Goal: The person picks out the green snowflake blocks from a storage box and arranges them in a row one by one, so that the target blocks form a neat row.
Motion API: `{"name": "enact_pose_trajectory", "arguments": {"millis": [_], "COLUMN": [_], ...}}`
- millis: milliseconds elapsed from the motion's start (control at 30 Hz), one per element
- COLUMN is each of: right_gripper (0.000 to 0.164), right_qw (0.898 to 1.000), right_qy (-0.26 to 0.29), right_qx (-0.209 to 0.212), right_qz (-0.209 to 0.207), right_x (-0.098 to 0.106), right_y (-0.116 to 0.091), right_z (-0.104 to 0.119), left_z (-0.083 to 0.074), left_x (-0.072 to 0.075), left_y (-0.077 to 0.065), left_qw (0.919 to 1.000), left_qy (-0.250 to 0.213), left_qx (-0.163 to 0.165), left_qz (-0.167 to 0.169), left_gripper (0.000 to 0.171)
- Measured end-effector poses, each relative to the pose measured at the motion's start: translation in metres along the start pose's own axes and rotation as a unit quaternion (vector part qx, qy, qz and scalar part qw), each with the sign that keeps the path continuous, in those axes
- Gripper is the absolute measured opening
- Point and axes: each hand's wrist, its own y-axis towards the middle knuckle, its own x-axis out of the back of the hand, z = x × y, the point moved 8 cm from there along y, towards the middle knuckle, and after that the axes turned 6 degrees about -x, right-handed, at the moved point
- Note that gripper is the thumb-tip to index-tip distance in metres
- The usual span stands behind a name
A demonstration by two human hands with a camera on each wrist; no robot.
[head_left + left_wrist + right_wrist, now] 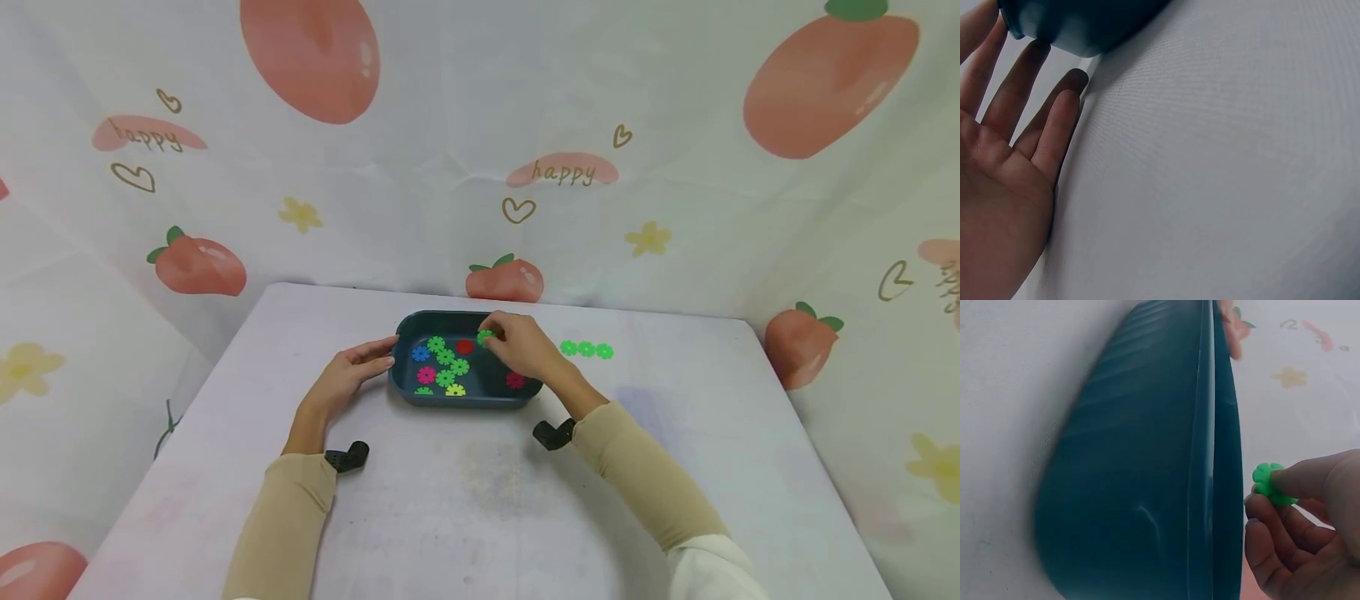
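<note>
A dark teal plastic basin (465, 402) holds several flat snowflake-shaped building discs, among them green discs (446, 357), a blue disc (421, 353), a red disc (464, 347), pink discs (426, 375) and a yellow disc (455, 389). Over the basin's right part, my right hand (522, 344) pinches a green snowflake disc (1267, 481) between thumb and fingers, above rim height in the right wrist view. At the left end, my left hand (347, 379) touches the basin's outer wall with extended fingers (1016, 87).
To the right of the basin, several green discs (587, 349) lie in a row on the white-covered table (465, 517). A printed cloth (420, 208) hangs behind the table. Black wrist-worn devices (347, 457) stick out beside both forearms.
</note>
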Motion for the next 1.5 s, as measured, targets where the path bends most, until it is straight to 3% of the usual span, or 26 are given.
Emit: {"name": "enact_pose_trajectory", "arguments": {"millis": [467, 1067, 1500], "right_gripper": [0.026, 0.026, 0.029], "right_qw": [0.996, 0.981, 0.969], "right_qy": [0.067, 0.159, 0.186], "right_qx": [-0.021, -0.074, -0.108], "right_qz": [-0.053, -0.088, -0.121], "right_x": [0.017, 0.032, 0.043], "right_y": [-0.010, -0.021, -0.034], "right_z": [-0.016, -0.046, -0.075], "left_z": [0.000, -0.001, -0.001], "left_x": [0.000, -0.002, -0.001], "left_y": [-0.001, -0.001, -0.001], "left_qw": [0.9999, 1.0000, 1.0000], "left_qy": [-0.013, -0.007, -0.008], "left_qx": [0.001, -0.001, -0.004], "left_qz": [0.002, 0.000, 0.000], "left_gripper": [0.062, 0.061, 0.063]}}
